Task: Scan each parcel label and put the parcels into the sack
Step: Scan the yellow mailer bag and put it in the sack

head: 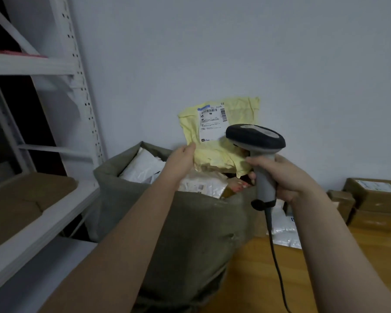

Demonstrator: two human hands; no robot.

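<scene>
My left hand point(181, 162) holds a crumpled yellow parcel point(239, 114) upright above the sack, gripping its lower left edge. A white label point(211, 124) with barcodes faces me on the parcel. My right hand point(284, 177) grips the grey handle of a barcode scanner point(255, 137), whose dark head sits just right of and below the label, pointing toward it. The olive-green sack point(190, 227) stands open below both hands, holding several white and brown parcels point(145, 168).
A white metal shelving unit point(77, 71) stands at left with flat cardboard point(20, 199) on a shelf. On the wooden table point(325, 279) at right lie brown boxes point(375, 199) and a white plastic mailer point(284, 233). The scanner's cable point(278, 267) hangs over the table.
</scene>
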